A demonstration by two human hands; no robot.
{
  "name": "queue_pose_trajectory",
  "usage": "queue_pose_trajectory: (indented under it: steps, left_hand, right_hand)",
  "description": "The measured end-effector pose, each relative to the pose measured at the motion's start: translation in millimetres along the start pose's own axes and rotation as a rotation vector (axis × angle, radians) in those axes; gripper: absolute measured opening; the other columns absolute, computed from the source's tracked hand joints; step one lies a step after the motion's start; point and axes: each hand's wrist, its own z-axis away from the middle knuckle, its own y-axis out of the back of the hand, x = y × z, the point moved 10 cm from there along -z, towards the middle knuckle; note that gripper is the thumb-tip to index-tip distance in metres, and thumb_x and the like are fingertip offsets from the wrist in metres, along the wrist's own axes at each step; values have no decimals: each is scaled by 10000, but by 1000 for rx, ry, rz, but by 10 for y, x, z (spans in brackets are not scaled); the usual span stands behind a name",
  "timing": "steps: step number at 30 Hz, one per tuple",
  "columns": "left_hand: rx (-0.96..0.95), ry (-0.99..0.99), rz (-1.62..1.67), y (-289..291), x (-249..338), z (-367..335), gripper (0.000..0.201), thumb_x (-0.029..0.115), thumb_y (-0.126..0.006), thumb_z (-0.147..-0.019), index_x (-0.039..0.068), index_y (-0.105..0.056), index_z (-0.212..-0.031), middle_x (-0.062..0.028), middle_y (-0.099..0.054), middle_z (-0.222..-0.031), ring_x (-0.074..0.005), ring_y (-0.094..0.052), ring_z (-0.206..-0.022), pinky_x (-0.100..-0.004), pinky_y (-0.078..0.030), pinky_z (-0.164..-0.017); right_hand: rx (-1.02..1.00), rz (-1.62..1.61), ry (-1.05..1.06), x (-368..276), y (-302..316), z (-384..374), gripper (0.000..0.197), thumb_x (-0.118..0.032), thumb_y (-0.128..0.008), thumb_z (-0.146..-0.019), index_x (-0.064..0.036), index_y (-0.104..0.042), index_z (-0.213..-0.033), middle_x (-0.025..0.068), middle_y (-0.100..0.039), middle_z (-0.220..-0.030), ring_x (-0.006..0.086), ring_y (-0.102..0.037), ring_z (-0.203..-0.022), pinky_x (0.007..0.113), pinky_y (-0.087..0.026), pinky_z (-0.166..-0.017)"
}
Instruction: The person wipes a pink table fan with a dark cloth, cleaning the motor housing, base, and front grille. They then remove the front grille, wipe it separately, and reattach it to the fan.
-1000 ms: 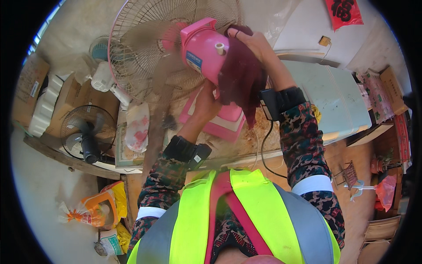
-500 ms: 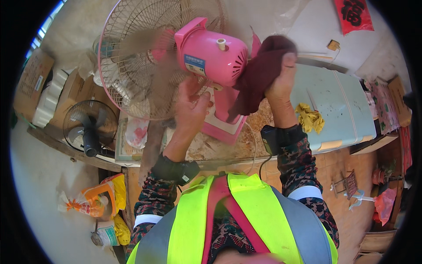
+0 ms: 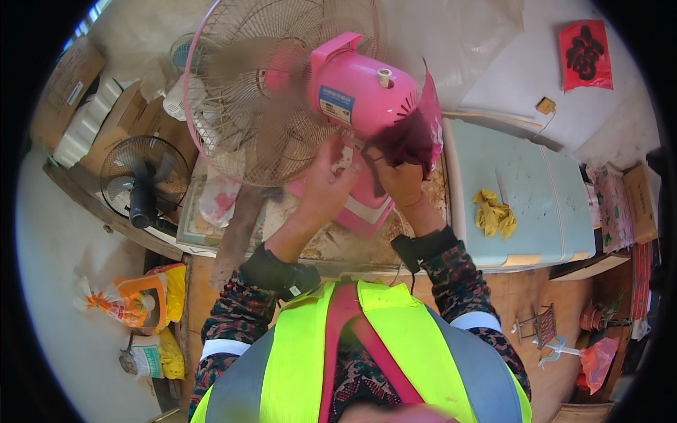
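A pink electric fan point(image 3: 367, 95) stands on the worktop, its round wire guard to the left and its motor housing to the right. Under the housing, my left hand point(image 3: 330, 182) has its fingers curled near a small pale part by the fan's neck; what they grip is partly hidden. My right hand point(image 3: 402, 182) is closed on a dark maroon cloth point(image 3: 412, 144), just right of the neck. The cloth is bunched against the lower right end of the housing. Below both hands is the fan's pink base point(image 3: 363, 218).
A pale blue-green cabinet point(image 3: 522, 169) stands to the right, with a crumpled yellow cloth point(image 3: 495, 213) on top. To the left are a small black fan point(image 3: 143, 183) and cardboard boxes point(image 3: 67, 77). Plastic bags point(image 3: 134, 303) hang lower left. A small chair point(image 3: 543, 326) is at lower right.
My right hand has moved left and down with the cloth, from the housing's rear end to below it. My left hand's fingers have curled in by the neck. The whole view has shifted slightly.
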Motion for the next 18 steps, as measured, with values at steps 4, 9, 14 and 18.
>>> queue_pose_trajectory:
  steps: [4, 9, 14, 18]
  left_hand:
    - [-90, 425, 85, -193, -760, 284, 639, 457, -494, -1000, 70, -338, -1483, -107, -477, -1418, -271, -487, -1275, -427, -427, -988]
    - [-263, 930, 259, -283, -1549, 808, 621, 570, -371, -1004, 133, -423, -1442, -48, -539, -1369, -246, -505, -1239, -492, -438, -954]
    - [-371, 725, 932, -530, -1370, 837, 758, 730, -301, -941, 158, -452, -1415, -69, -589, -1322, -317, -595, -1145, -588, -478, -936]
    - [-310, 832, 1332, -717, -1060, 1009, 617, 590, -267, -1018, 109, -486, -1335, -96, -606, -1250, -239, -603, -1092, -450, -481, -970]
  right_hand:
    - [32, -211, -718, 732, -21, 473, 96, -35, -718, -823, 10, -682, -899, 49, -695, -935, 108, -623, -797, 286, -508, -673]
    - [28, -645, -1066, 590, -185, 741, 232, -82, -705, -855, -1, -637, -1061, 46, -661, -899, 135, -627, -777, 289, -515, -662]
    - [-214, -788, -1144, 375, -614, 938, 441, -238, -719, -882, 5, -582, -1224, 63, -638, -1109, 181, -616, -997, 333, -518, -838]
    - [-1226, 300, -422, 120, -924, 1148, 738, -684, -576, -814, -28, -651, -1142, 185, -619, -1149, 332, -616, -1062, 441, -513, -856]
